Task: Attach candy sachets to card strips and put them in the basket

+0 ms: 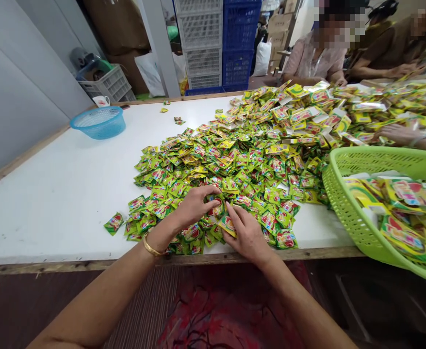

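Observation:
Small shiny green packets with red fruit pictures lie in a wide heap under and around my hands. My left hand, with a gold bangle at the wrist, is curled with thumb and fingers around one green packet. Close beside it, my right hand grips a small yellow printed box, partly hidden by the fingers. The two hands almost meet over the near side of the heap.
A green basket of filled yellow boxes stands at the right table edge. Yellow boxes pile up behind the packets. A blue basket sits at the far left. Another person's hand reaches in from the right; two people sit opposite.

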`<action>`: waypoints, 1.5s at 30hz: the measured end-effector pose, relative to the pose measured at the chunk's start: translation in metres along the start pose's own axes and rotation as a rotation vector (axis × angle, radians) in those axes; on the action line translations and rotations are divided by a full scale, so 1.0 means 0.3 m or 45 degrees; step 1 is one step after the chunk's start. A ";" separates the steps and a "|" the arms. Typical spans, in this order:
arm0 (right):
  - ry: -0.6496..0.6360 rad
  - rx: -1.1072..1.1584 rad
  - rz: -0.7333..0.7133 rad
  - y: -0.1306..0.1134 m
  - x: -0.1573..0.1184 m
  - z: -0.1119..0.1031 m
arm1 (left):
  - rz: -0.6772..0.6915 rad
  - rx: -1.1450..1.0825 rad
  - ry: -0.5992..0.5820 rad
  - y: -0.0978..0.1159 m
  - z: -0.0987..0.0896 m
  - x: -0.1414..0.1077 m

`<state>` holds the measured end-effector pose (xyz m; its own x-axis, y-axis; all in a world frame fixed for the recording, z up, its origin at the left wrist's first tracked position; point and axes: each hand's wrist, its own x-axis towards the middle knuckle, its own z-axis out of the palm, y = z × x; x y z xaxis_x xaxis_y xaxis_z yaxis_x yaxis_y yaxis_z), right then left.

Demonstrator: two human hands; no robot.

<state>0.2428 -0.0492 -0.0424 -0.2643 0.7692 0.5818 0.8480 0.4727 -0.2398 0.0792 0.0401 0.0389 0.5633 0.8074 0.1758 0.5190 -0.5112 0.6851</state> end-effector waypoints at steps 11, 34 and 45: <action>-0.046 0.032 -0.013 -0.001 -0.005 0.008 | 0.196 0.215 0.009 -0.013 0.064 -0.054; 0.043 -0.035 0.011 0.001 -0.007 -0.004 | -0.259 -0.421 -0.027 0.033 0.077 -0.056; -0.034 -0.116 -0.092 -0.007 -0.008 -0.011 | -0.101 0.076 0.087 0.041 0.089 -0.081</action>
<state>0.2432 -0.0533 -0.0408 -0.3373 0.7461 0.5741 0.8641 0.4874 -0.1258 0.0891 0.0063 0.0244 0.4748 0.8631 0.1723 0.5988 -0.4602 0.6555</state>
